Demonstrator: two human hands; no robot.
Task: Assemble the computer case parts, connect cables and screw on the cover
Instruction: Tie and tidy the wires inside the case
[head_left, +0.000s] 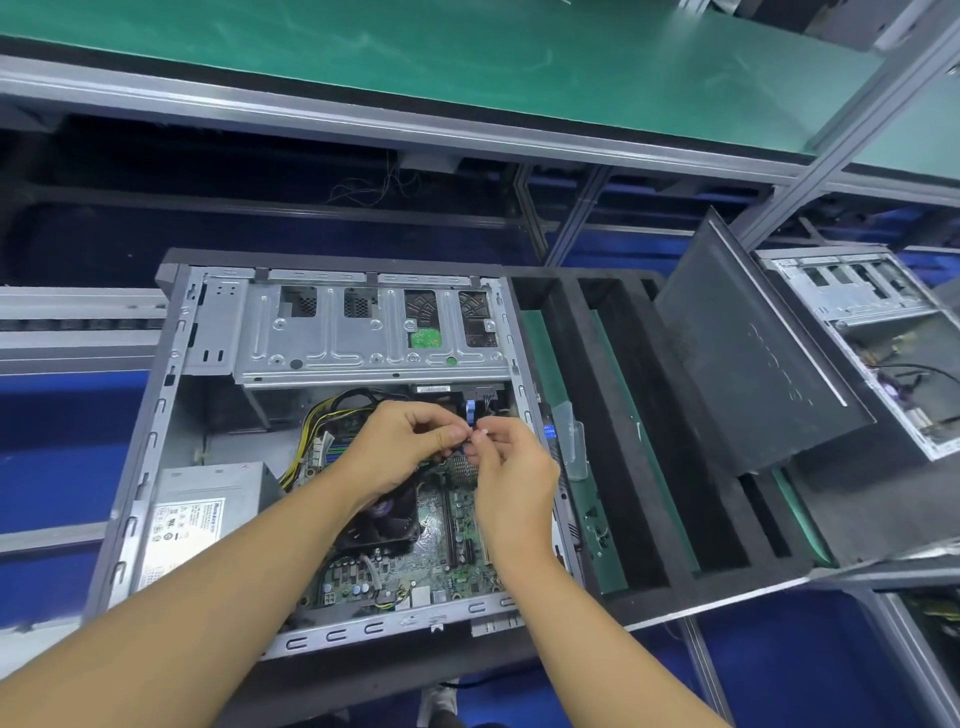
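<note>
An open computer case lies on its side before me, showing the motherboard, a black CPU fan, a grey power supply at the left and a metal drive cage at the far end. Both hands meet above the board. My left hand and my right hand pinch a small white cable connector between their fingertips. A blue cable runs up behind it. Yellow and black power wires curve at the left of my left hand.
The dark side cover leans tilted at the right on a black foam tray with slots. A second open case sits at the far right. A green shelf with metal rails runs overhead.
</note>
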